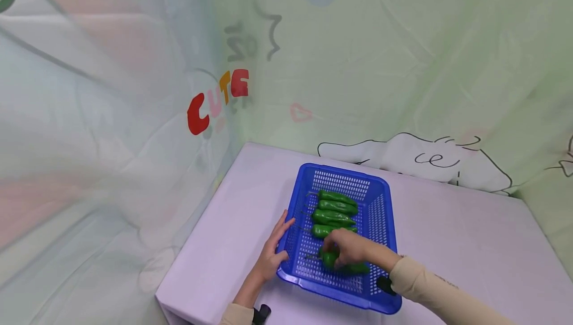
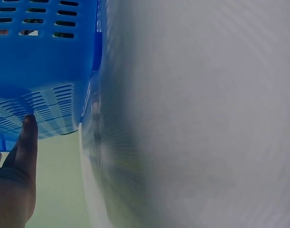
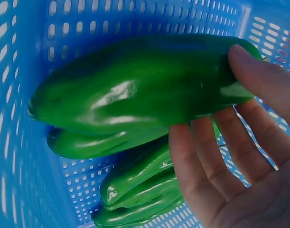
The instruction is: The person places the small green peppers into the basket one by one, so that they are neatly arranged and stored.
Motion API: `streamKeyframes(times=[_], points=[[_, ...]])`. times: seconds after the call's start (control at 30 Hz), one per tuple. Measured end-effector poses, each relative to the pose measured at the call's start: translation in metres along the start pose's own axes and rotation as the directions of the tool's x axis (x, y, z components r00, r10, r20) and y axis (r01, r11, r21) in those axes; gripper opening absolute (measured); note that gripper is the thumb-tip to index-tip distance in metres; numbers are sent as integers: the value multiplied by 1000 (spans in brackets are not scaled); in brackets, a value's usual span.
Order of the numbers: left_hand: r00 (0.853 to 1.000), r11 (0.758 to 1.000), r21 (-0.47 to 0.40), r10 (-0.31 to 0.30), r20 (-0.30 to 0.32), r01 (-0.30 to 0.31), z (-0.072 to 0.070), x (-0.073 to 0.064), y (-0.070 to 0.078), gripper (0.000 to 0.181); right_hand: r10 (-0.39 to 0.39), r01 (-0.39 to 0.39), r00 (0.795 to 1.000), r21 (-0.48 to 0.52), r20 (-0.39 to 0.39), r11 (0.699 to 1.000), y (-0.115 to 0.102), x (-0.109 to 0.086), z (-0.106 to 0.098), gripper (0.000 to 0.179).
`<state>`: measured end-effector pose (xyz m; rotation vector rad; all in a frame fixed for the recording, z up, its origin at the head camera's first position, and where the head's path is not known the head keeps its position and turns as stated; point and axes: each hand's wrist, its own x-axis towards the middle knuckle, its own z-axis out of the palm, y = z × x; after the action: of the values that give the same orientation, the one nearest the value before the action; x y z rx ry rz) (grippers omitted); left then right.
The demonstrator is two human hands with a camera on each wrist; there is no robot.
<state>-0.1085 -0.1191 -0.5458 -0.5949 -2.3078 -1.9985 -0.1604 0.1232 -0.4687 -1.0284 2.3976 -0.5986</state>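
Observation:
A long green chili pepper (image 3: 135, 85) is held by my right hand (image 1: 346, 246), thumb on one side and fingers on the other near its stem end. Another green pepper (image 3: 107, 142) lies right under or beside it. Both are inside the blue plastic basket (image 1: 392, 225), near its front end. Farther back, several green peppers (image 1: 333, 217) lie side by side in a row, stems toward the left. My left hand (image 1: 268, 258) rests at the basket's left rim, fingers extended. One finger (image 2: 28, 142) touches the perforated outer wall in the left wrist view.
The basket stands on a table with a pale cloth (image 1: 465, 245). A printed curtain (image 1: 403, 66) hangs behind the table, and another drape (image 1: 112, 141) hangs along its left side. The basket's slotted walls rise around the peppers.

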Motion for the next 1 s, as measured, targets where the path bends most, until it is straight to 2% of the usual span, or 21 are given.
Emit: streamKeyframes(times=[0.13, 0.33, 0.67, 1.0], points=[[1000, 1000, 5, 19, -10, -18, 1, 1, -13, 80, 18, -20, 999, -55, -38, 998, 1, 1, 2, 35], [1000, 1000, 2, 21, -3, -21, 1, 0, -14, 81, 34, -41, 998, -121, -60, 992, 0, 3, 9, 27], [1000, 1000, -2, 18, -8, -18, 1, -1, -15, 81, 22, -29, 997, -84, -80, 996, 3, 8, 12, 25], [1000, 1000, 4, -3, -10, 3, 0, 0, -11, 80, 21, -36, 989, -101, -149, 994, 6, 11, 16, 26]])
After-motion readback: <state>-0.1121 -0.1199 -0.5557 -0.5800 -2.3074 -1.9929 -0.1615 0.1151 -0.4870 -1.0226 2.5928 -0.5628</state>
